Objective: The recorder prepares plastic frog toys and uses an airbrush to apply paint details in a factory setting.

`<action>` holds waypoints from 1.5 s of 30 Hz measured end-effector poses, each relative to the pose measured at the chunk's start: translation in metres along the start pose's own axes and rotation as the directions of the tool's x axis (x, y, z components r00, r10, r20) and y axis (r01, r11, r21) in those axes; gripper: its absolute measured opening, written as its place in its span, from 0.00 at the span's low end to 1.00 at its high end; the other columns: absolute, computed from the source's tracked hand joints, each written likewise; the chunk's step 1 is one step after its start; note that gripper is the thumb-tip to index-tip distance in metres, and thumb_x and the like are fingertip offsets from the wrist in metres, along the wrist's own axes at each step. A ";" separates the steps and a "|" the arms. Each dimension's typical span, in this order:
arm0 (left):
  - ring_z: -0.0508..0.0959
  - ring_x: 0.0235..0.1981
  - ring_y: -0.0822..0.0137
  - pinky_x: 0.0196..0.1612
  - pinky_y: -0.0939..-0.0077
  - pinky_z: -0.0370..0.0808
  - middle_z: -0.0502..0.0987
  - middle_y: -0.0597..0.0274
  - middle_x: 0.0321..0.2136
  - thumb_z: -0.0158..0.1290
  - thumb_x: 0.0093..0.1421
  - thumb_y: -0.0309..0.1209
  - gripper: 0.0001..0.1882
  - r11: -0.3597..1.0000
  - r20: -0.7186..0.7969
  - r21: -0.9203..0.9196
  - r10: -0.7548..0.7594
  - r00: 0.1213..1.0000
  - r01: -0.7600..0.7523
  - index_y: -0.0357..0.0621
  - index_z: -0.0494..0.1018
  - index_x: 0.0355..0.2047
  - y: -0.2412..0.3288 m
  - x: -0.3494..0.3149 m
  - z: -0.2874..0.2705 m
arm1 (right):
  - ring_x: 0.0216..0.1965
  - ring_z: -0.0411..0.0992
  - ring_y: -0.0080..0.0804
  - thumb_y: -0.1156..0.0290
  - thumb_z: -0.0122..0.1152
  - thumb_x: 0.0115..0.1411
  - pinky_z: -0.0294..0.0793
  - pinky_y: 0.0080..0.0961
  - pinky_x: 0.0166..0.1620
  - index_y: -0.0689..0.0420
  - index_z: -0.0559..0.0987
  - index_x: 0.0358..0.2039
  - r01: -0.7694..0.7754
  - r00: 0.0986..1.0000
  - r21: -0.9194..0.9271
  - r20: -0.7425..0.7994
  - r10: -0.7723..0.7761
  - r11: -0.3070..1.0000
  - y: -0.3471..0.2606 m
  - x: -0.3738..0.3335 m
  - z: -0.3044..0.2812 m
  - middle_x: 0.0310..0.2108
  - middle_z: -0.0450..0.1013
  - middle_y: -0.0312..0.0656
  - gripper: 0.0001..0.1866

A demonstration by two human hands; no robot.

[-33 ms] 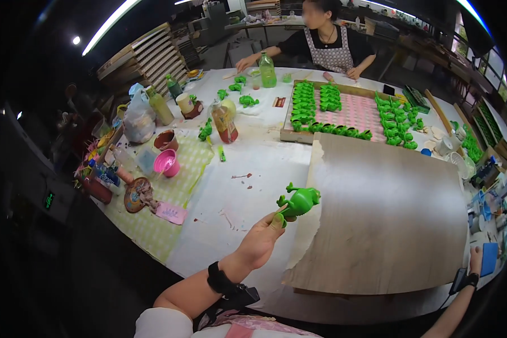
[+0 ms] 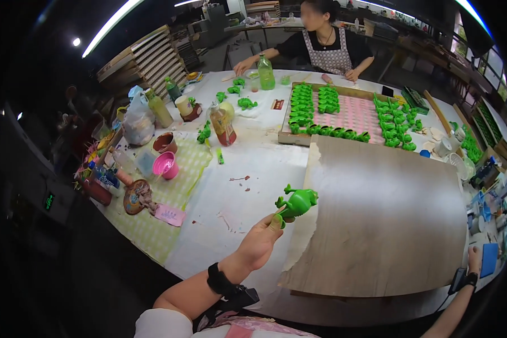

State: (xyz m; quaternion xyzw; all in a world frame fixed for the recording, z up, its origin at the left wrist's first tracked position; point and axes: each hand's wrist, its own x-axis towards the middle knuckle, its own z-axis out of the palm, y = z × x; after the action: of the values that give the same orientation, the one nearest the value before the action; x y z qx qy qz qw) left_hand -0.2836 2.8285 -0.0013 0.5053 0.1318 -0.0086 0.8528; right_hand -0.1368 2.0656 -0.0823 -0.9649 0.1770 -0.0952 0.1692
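My left hand (image 2: 258, 243) is closed on one leg of a green frog figurine (image 2: 299, 204), lifted over the white table covering beside the left edge of a wood-grain board (image 2: 383, 217). The frog's rounded body points away to the right, its other limbs sticking out. At the far right, by the board's edge, my right hand (image 2: 474, 259) is next to a blue flat pad (image 2: 489, 259). Its fingers look drawn together; anything between them is too small to make out. Beyond the board, a shallow tray (image 2: 355, 112) with a pink lining holds rows of similar green frogs.
Opposite, a co-worker (image 2: 327, 50) in an apron sits with both hands on the table. To the left stand a bottle of reddish liquid (image 2: 222, 125), a pink cup (image 2: 165, 165) and a plastic bag (image 2: 138, 121). Tubs and cups (image 2: 446, 146) crowd the right side.
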 end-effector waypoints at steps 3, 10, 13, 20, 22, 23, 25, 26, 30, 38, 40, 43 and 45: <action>0.61 0.48 0.75 0.48 0.72 0.57 0.67 0.70 0.43 0.40 0.59 0.38 0.12 1.000 -0.077 -0.008 -0.026 0.997 0.026 0.50 0.66 0.40 -0.005 0.012 0.012 | 0.37 0.67 0.40 0.59 0.45 0.50 0.62 0.29 0.41 0.68 0.70 0.35 -0.051 0.993 0.017 0.104 0.049 0.999 -0.053 -0.007 0.002 0.34 0.69 0.54 0.22; 0.63 0.41 0.76 0.47 0.78 0.55 0.69 0.69 0.38 0.41 0.59 0.38 0.11 0.997 0.018 -0.056 -0.049 0.999 0.050 0.47 0.67 0.37 -0.016 0.032 0.020 | 0.31 0.64 0.26 0.58 0.47 0.53 0.62 0.23 0.36 0.68 0.72 0.33 -0.151 0.982 0.379 0.161 0.095 0.913 -0.098 -0.005 0.007 0.28 0.69 0.38 0.21; 0.63 0.40 0.77 0.46 0.81 0.56 0.69 0.69 0.37 0.41 0.59 0.37 0.11 0.999 -0.059 0.005 -0.042 0.997 0.042 0.45 0.67 0.35 -0.019 0.035 0.024 | 0.31 0.64 0.25 0.57 0.49 0.53 0.61 0.21 0.36 0.68 0.72 0.33 -0.193 0.966 0.474 0.247 0.080 0.859 -0.100 -0.002 0.009 0.28 0.69 0.39 0.22; 0.62 0.40 0.78 0.47 0.82 0.55 0.70 0.70 0.35 0.41 0.59 0.38 0.13 0.997 -0.099 -0.030 0.067 0.993 -0.070 0.44 0.70 0.35 -0.020 0.033 0.022 | 0.29 0.64 0.23 0.58 0.50 0.53 0.61 0.20 0.35 0.70 0.72 0.31 -0.140 0.981 0.596 0.190 0.031 0.790 -0.109 -0.010 -0.002 0.27 0.68 0.38 0.22; 0.62 0.40 0.78 0.47 0.82 0.55 0.70 0.70 0.35 0.41 0.59 0.38 0.13 0.996 -0.119 -0.043 0.066 0.991 -0.072 0.44 0.70 0.35 -0.017 0.030 0.018 | 0.27 0.63 0.22 0.58 0.51 0.53 0.61 0.19 0.33 0.68 0.72 0.28 -0.126 0.989 0.527 0.133 0.065 0.840 -0.118 -0.018 -0.014 0.25 0.68 0.37 0.21; 0.62 0.41 0.78 0.47 0.83 0.55 0.70 0.70 0.35 0.41 0.59 0.38 0.13 0.995 -0.116 -0.056 0.080 0.990 -0.087 0.43 0.70 0.35 -0.015 0.027 0.016 | 0.27 0.63 0.22 0.58 0.51 0.53 0.61 0.19 0.33 0.68 0.72 0.28 -0.136 0.988 0.528 0.136 0.074 0.838 -0.123 -0.022 -0.021 0.25 0.68 0.37 0.21; 0.62 0.41 0.78 0.47 0.83 0.55 0.70 0.69 0.35 0.41 0.59 0.37 0.13 0.991 -0.110 -0.082 0.096 0.989 -0.105 0.43 0.70 0.35 -0.011 0.022 0.011 | 0.26 0.62 0.20 0.58 0.52 0.53 0.60 0.17 0.31 0.65 0.73 0.25 -0.098 0.993 0.550 0.103 0.050 0.829 -0.136 -0.032 -0.039 0.23 0.67 0.35 0.19; 0.63 0.41 0.78 0.47 0.83 0.56 0.70 0.69 0.35 0.41 0.59 0.37 0.12 0.987 -0.103 -0.099 0.119 0.988 -0.130 0.42 0.69 0.35 -0.009 0.019 0.009 | 0.26 0.62 0.20 0.58 0.52 0.53 0.60 0.17 0.31 0.65 0.73 0.25 -0.102 0.994 0.533 0.092 0.062 0.840 -0.144 -0.037 -0.049 0.23 0.67 0.35 0.19; 0.65 0.40 0.76 0.47 0.83 0.58 0.70 0.68 0.34 0.40 0.60 0.34 0.12 0.951 -0.098 -0.228 0.191 0.977 -0.208 0.41 0.68 0.36 0.003 0.010 0.000 | 0.25 0.62 0.18 0.59 0.52 0.54 0.60 0.16 0.31 0.62 0.72 0.25 0.006 0.996 0.576 0.073 -0.060 0.817 -0.173 -0.055 -0.092 0.24 0.67 0.34 0.16; 0.63 0.48 0.66 0.53 0.73 0.58 0.64 0.59 0.46 0.42 0.57 0.30 0.19 0.689 0.161 -0.567 0.630 0.760 -0.451 0.39 0.57 0.49 0.032 -0.001 -0.062 | 0.53 0.55 0.31 0.64 0.34 0.59 0.50 0.27 0.56 0.61 0.64 0.49 0.296 0.937 0.653 -0.056 -0.345 0.698 -0.251 -0.116 -0.180 0.50 0.60 0.45 0.22; 0.67 0.44 0.65 0.48 0.70 0.66 0.67 0.53 0.41 0.36 0.60 0.33 0.21 0.695 0.482 -0.718 0.485 0.730 0.012 0.32 0.54 0.50 0.054 -0.005 -0.098 | 0.54 0.55 0.30 0.69 0.34 0.57 0.47 0.26 0.57 0.61 0.63 0.50 0.524 0.845 0.257 -0.279 -0.457 0.812 -0.282 -0.142 -0.197 0.52 0.59 0.43 0.21; 0.64 0.47 0.65 0.49 0.62 0.62 0.58 0.52 0.51 0.39 0.58 0.41 0.26 0.556 0.389 -0.822 0.393 0.833 0.122 0.45 0.51 0.55 0.099 -0.023 -0.157 | 0.49 0.59 0.23 0.59 0.44 0.56 0.57 0.18 0.51 0.62 0.63 0.50 0.689 0.692 0.476 -0.206 -0.692 0.547 -0.334 -0.188 -0.215 0.48 0.62 0.42 0.25; 0.58 0.53 0.61 0.52 0.64 0.58 0.51 0.50 0.55 0.37 0.58 0.45 0.30 0.673 0.573 -0.711 0.384 0.724 0.206 0.47 0.45 0.57 0.126 -0.045 -0.193 | 0.48 0.60 0.23 0.59 0.49 0.54 0.58 0.18 0.50 0.61 0.63 0.50 0.768 0.583 0.471 -0.232 -0.779 0.434 -0.371 -0.213 -0.220 0.47 0.63 0.42 0.26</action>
State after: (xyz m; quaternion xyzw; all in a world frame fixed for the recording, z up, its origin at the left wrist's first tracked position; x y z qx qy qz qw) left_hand -0.3502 3.0517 0.0302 0.0850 -0.2269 -0.0947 0.9656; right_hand -0.2712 2.4074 0.2284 -0.8527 -0.3185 -0.1964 0.3646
